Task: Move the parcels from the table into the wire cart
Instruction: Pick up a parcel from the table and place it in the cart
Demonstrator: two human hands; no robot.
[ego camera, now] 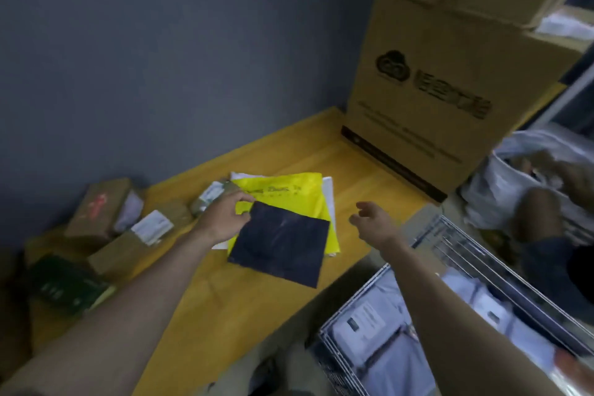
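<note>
Right now the left hand (225, 215) pinches the upper left corner of a dark navy mailer (283, 246) at the middle of the frame, thumb under and fingers over, while the right hand (373, 219) hovers just beside it, fingers loose and holding nothing. The mailer looks thin, slick and floppy, so I'd bring that free hand under its far edge before swinging it over, or it may fold and slip. It lies on a glossy yellow poly bag (289, 193) and some white envelopes (328, 196), all flat and soft, on the yellow wooden worktop (257, 299). Small brown cardboard boxes (103, 212) with white labels sit at the left. At lower right stands the wire cart (450, 247), shiny metal rods, already holding pale plastic-wrapped parcels (379, 331). A tall cardboard carton (434, 90) fills the upper right.
</note>
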